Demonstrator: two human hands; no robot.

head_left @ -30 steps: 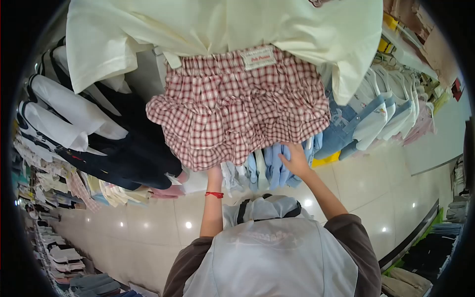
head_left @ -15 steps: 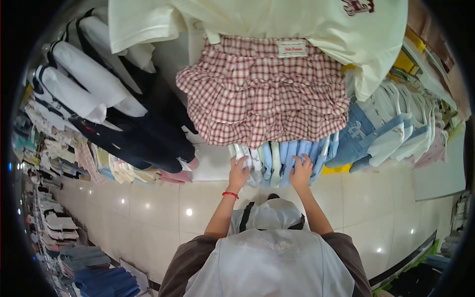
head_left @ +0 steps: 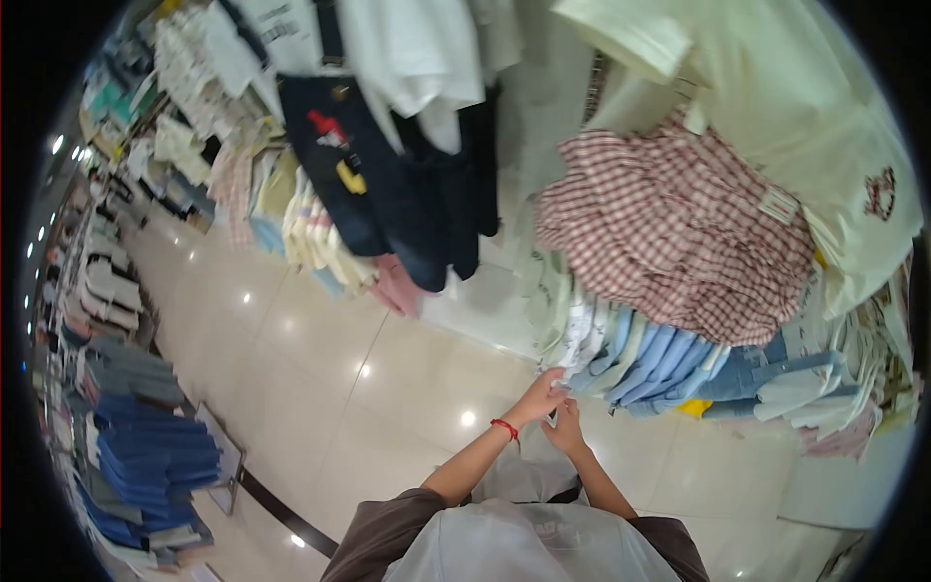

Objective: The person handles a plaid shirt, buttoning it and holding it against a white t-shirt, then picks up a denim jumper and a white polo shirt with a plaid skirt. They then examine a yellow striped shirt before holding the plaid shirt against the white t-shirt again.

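My left hand (head_left: 542, 396), with a red bracelet at the wrist, touches the lower edge of a white patterned garment (head_left: 584, 335) on the rack. Its fingers are bent together at the hem. Beside it, slightly lower and to the right, my right hand (head_left: 563, 427) has its fingers curled near a small dark-edged item (head_left: 552, 417), too small to make out. Light blue garments (head_left: 659, 364) hang to the right of both hands. Above them is a red and white checked ruffled skirt (head_left: 679, 228) under a cream shirt (head_left: 776, 116).
Dark overalls (head_left: 388, 184) with white shirts hang at upper left. Folded blue jeans (head_left: 155, 446) lie on a stand at lower left. Denim and white clothes (head_left: 805, 383) hang at right. Shiny floor tiles (head_left: 320, 388) stretch between the displays.
The view has turned left, so the skirt appears farther right. My right hand has left the blue garments and come close to my left hand, at the hem of the white patterned garment.
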